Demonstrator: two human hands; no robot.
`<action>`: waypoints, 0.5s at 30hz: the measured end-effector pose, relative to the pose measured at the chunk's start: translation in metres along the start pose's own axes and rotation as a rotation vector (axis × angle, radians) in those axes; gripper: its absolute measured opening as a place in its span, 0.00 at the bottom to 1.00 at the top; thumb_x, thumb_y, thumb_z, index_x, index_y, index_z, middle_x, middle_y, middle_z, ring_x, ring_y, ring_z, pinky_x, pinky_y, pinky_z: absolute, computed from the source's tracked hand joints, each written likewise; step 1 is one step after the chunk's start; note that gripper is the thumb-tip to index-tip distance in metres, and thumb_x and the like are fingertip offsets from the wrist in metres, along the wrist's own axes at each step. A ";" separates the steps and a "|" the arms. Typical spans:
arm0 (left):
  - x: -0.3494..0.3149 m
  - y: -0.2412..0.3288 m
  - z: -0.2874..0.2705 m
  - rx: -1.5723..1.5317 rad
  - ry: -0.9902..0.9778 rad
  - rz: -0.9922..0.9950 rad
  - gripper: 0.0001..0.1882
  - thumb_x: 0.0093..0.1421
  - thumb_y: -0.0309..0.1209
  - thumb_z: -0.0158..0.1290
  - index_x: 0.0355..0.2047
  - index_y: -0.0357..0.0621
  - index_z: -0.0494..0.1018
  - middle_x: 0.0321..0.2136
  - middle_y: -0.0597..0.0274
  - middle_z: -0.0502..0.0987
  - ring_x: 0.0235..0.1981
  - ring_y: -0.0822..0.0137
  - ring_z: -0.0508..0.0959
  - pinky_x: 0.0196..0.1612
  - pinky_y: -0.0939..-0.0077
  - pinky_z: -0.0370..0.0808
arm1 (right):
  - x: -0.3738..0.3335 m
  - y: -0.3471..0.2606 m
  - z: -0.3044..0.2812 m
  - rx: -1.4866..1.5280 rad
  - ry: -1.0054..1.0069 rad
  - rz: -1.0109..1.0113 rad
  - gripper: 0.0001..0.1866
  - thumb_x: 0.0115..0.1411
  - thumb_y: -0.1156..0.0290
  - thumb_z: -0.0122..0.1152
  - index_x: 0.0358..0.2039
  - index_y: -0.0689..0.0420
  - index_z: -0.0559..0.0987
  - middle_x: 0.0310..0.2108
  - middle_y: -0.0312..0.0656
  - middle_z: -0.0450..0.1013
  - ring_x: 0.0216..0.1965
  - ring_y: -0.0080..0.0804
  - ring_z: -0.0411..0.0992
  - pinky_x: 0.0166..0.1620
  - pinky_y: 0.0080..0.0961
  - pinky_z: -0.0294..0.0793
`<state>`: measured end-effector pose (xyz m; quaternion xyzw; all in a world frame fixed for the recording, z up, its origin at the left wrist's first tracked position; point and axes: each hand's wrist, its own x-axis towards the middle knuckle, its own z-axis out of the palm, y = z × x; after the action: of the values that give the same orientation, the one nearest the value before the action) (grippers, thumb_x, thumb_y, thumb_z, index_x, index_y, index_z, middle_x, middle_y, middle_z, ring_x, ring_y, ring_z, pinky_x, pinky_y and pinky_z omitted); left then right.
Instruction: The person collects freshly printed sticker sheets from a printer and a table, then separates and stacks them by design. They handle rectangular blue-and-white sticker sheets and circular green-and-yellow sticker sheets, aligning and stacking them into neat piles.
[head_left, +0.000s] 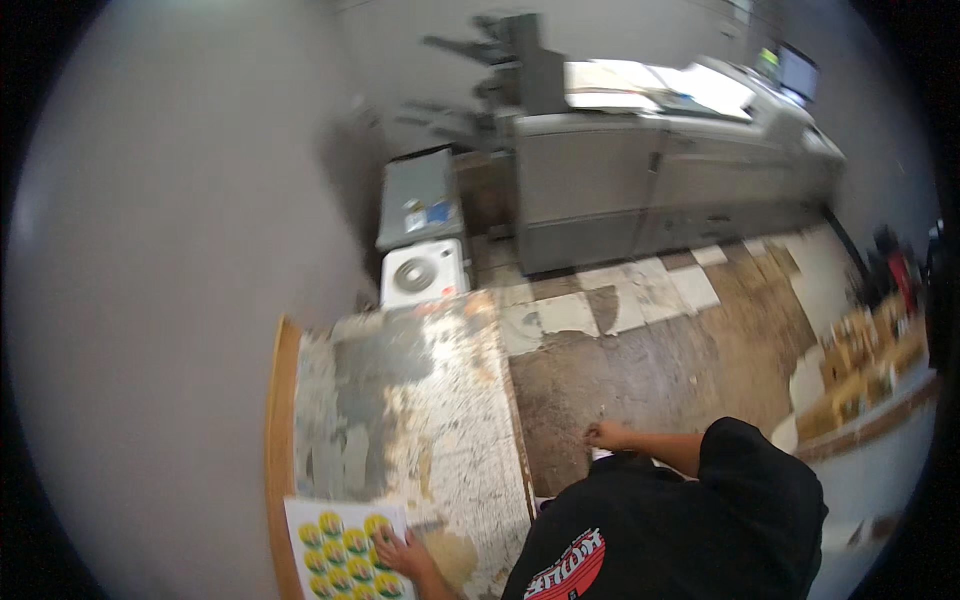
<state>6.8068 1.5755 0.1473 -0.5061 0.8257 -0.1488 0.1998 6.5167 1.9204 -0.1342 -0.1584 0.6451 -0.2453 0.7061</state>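
A white sheet [294,512] printed with rows of round yellow-and-green labels lies at the near left end of the worn table. My left hand [402,555] rests on its right side, fingers spread over the labels. Out past the table's right edge, in front of my black shirt, my right hand [608,435] hangs over the floor with its fingers curled. Something small and white shows just under that hand; blur keeps me from telling whether it is held.
The scuffed table [450,400] has a wooden strip [283,430] along the wall. Beyond its far end stand a white single-coil hot plate [422,273] and a grey cabinet [420,190]. A large printing machine [590,170] fills the back. Cardboard boxes [865,350] sit at right.
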 end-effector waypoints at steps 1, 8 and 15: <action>-0.010 0.024 -0.002 0.017 -0.008 -0.012 0.32 0.50 0.34 0.62 0.55 0.40 0.67 0.58 0.52 0.65 0.59 0.47 0.63 0.60 0.49 0.58 | -0.020 0.055 -0.025 0.045 0.094 0.137 0.23 0.56 0.52 0.61 0.40 0.60 0.80 0.33 0.53 0.78 0.34 0.45 0.77 0.39 0.35 0.75; -0.082 0.312 0.020 -0.023 -0.108 0.172 0.31 0.52 0.34 0.61 0.54 0.36 0.66 0.57 0.49 0.65 0.59 0.46 0.63 0.59 0.50 0.59 | -0.258 0.411 -0.099 0.221 0.314 0.649 0.23 0.55 0.53 0.58 0.17 0.63 0.79 0.15 0.48 0.73 0.19 0.41 0.73 0.31 0.41 0.72; -0.242 0.627 0.022 -0.041 -0.145 0.379 0.31 0.52 0.33 0.60 0.54 0.33 0.66 0.55 0.44 0.66 0.58 0.44 0.64 0.59 0.51 0.60 | -0.478 0.637 -0.078 0.909 0.446 0.964 0.17 0.56 0.62 0.59 0.28 0.67 0.81 0.20 0.45 0.77 0.22 0.36 0.77 0.25 0.32 0.76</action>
<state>6.4296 2.0688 -0.1096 -0.3551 0.8925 -0.0547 0.2726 6.5078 2.7194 -0.0890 0.5109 0.6064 -0.1771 0.5830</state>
